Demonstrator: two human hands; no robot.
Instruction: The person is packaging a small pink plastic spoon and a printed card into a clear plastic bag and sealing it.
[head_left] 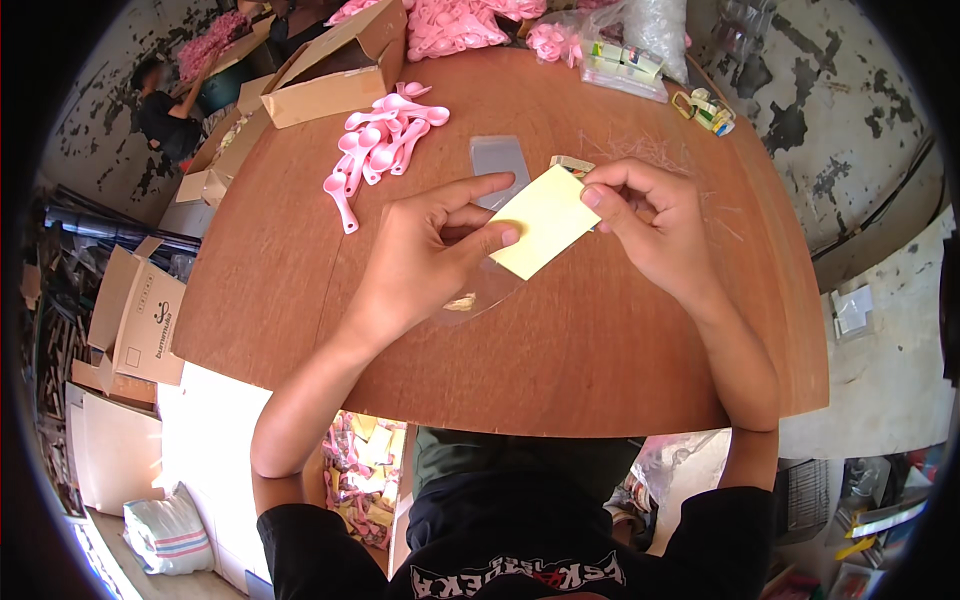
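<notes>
A blank yellow card point(548, 222) is held tilted above the table, between my two hands. My left hand point(415, 245) has its thumb on the card's left edge, with the index finger stretched out above. At the card's upper right corner, my right hand point(660, 225) pinches it between thumb and fingers. Clear plastic sleeves point(498, 155) lie on the table behind the card. Another clear plastic piece with a gold mark point(462, 301) is partly hidden beneath my left hand. Pink plastic spoons point(385, 140) sit in a loose pile at the far left.
On the brown table point(560, 370), an open cardboard box point(335, 85) stands at the back left. Bags of pink spoons point(455, 25) line the back edge. Tape rolls point(705, 110) lie at the back right. Below the front edge, a box holds packed pieces point(365, 470). A person point(165, 120) is far left.
</notes>
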